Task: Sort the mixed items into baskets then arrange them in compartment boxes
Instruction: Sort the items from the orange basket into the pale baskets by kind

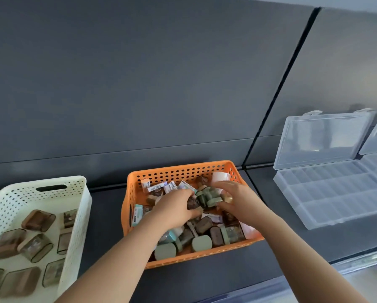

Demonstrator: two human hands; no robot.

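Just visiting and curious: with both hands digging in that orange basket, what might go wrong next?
The right hand seems to clutch several green-lidded jars at once; one could slip back into the orange basket. Brown-lidded jars lie half buried in the heap, so some may be overlooked and never reach the white basket.

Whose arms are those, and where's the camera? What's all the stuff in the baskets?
The camera sits on a person's head, so you see their own two arms. Both hands dig in the orange basket, full of mixed items. The right hand pinches green-lidded jars; the left hand seems to grip a dark jar. The white basket on the left holds sorted brown-lidded jars. On the right lies an open clear box; its compartments look empty.
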